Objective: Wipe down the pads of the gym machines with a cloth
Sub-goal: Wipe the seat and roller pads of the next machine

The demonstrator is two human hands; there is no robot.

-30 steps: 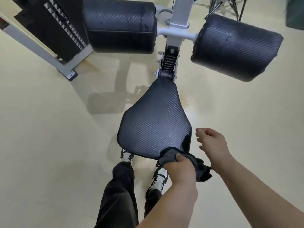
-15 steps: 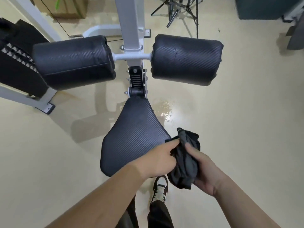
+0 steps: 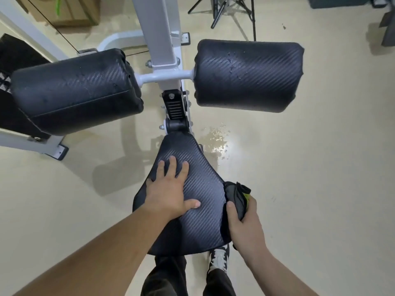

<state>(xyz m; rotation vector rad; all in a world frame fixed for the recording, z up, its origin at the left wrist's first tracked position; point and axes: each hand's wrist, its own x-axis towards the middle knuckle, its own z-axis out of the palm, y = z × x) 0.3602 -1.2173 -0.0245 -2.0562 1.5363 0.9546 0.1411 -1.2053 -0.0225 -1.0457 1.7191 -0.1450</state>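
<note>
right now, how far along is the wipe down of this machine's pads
Seems done: seat pad looks dry. In hand: right hand grips the cloth at its right edge; left hand rests flat on the pad. To do: left roller pad and right roller pad show droplets, likely unwiped.

The glossy cream-coloured floor [image 3: 310, 189] bears the white steel gym machine frame [image 3: 158, 28], whose curved white base tube [image 3: 115, 39] rests toward the far edge and whose flat white foot with a black end cap [image 3: 54, 149] sits at the left. A small puddle of clear water drops [image 3: 218, 142] lies just right of the frame's middle, and one black-and-white sneaker [image 3: 219, 256] stands at the near edge. Along the far edge are a brown cardboard box [image 3: 70, 11] on the left, black metal tripod legs [image 3: 217, 13] right of the frame, and a dark block [image 3: 342, 2] in the far right corner.
</note>
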